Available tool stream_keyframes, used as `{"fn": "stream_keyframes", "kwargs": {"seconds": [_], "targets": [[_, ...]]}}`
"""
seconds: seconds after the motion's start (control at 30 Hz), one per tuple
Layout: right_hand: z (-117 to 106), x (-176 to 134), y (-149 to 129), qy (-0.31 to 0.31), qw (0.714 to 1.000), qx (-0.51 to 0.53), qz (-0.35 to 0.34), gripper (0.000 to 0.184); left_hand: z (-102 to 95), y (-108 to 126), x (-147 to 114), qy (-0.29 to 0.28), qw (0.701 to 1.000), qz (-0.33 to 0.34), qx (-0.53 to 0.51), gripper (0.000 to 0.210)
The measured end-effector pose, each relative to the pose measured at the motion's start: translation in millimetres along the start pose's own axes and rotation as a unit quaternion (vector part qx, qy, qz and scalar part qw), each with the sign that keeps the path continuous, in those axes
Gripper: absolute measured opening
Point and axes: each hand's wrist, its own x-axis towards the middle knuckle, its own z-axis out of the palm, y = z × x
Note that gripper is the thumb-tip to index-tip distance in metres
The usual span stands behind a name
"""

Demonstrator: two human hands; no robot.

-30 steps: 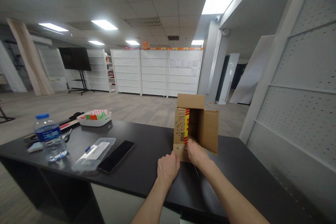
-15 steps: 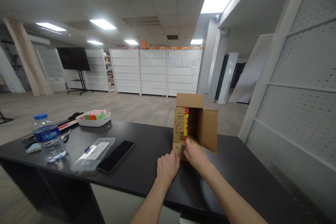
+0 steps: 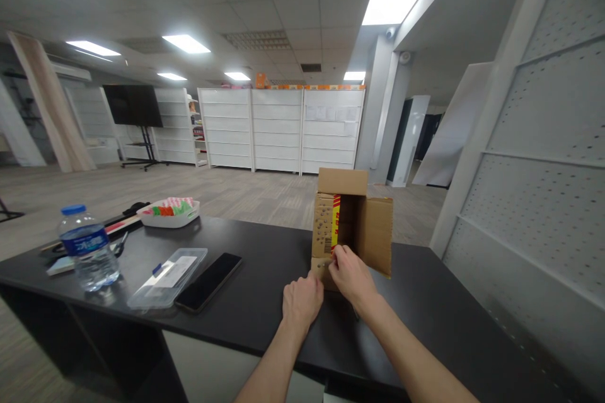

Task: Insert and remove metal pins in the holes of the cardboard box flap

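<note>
A cardboard box [image 3: 323, 227] stands on the black table with its flaps open and its hollow side facing me. A yellow and red strip of tape [image 3: 336, 217] runs down its front beside dark spots. My left hand [image 3: 302, 299] is closed at the box's lower left edge, its fingertips gripping the cardboard. Fingers bent into a pinch, my right hand [image 3: 352, 274] is at the lower front of the box, by the tape's bottom end. What it pinches is hidden behind the fingers. A thin dark object, too small to name, shows just under my right wrist.
On the black table [image 3: 265, 252], a phone [image 3: 210, 282] lies left of my hands, beside a clear plastic case [image 3: 165, 280]. Farther left stands a water bottle [image 3: 87, 249]. A white basket [image 3: 170, 217] with colourful packets sits behind. A perforated panel [image 3: 543, 201] rises at right.
My right hand has shifted slightly up and left along the front of the box, fingers still pinched. My left hand and the box stay in place.
</note>
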Motion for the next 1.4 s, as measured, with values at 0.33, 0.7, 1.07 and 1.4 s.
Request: {"fn": "stream_keyframes", "kwargs": {"seconds": [0.33, 0.7, 1.07, 1.4], "targets": [[17, -52, 17, 0.065, 0.991, 0.09, -0.069, 0.011, -0.1, 0, -2, 0.005, 1.0, 0.005, -0.001, 0.039], [43, -96, 18, 0.036, 0.993, 0.028, -0.11, 0.017, 3.3, -1, 1, 0.01, 1.0, 0.009, -0.001, 0.037], [41, -98, 15, 0.006, 0.994, 0.031, -0.106, 0.018, 4.6, -2, 1, 0.011, 1.0, 0.011, 0.002, 0.038], [33, -83, 17, 0.011, 0.994, 0.065, -0.089, 0.021, 7.2, -3, 1, 0.025, 1.0, 0.014, 0.004, 0.037]]}}
